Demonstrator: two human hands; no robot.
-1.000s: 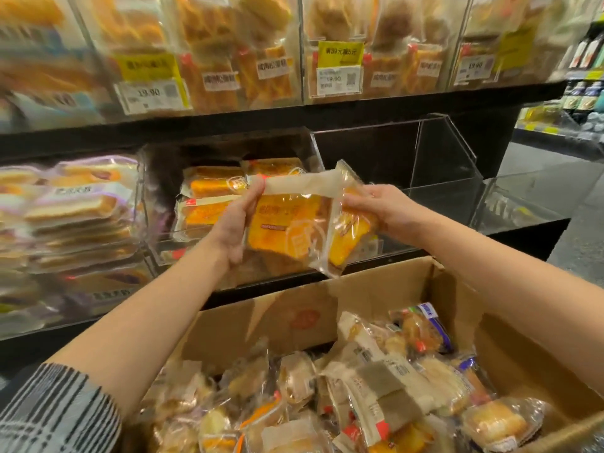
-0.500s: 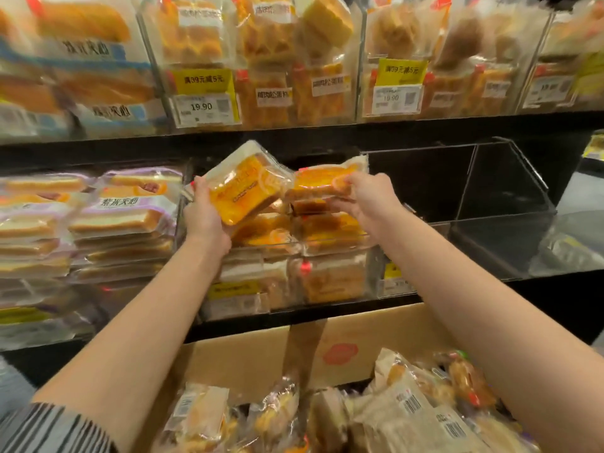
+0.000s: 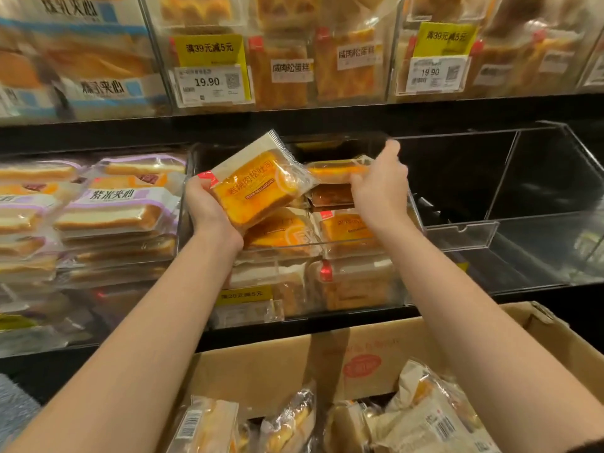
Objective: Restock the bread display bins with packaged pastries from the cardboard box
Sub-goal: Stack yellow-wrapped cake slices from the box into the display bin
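Warm, fairly dim shop light is falling from above, leaving the shelf [image 3: 294,117] edges and the depths of the clear bins [image 3: 464,223] sinking into black. Glare is streaking the bin fronts and the price tags [image 3: 212,83]. Motion blur is smearing packets at the upper left corner. The wide lens is bending shelf lines near the edges.

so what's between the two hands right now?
Head view: the orange toast pack held by the left hand fills most of that gap. Its right edge overlaps the flatter pack under the right hand, above stacked packs in the clear bin.
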